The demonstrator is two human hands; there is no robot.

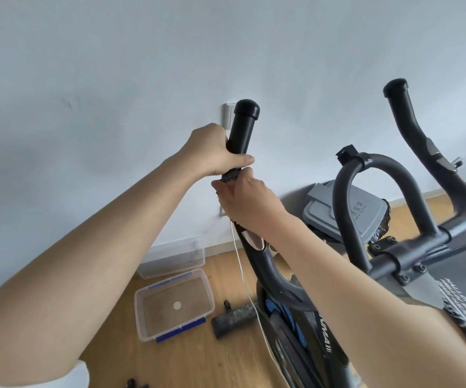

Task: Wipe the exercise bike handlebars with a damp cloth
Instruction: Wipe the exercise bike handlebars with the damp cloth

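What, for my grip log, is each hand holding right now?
Left hand: grips the handlebar.
Right hand: grips the cloth around it.

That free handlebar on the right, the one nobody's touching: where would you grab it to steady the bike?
I'd grip the right handlebar on its straight black stretch just below the capped end, from the near side, fingers wrapped round, as the left hand grips the left handlebar. There it is round and stands nearly upright; lower down it bends and carries a grey plate.
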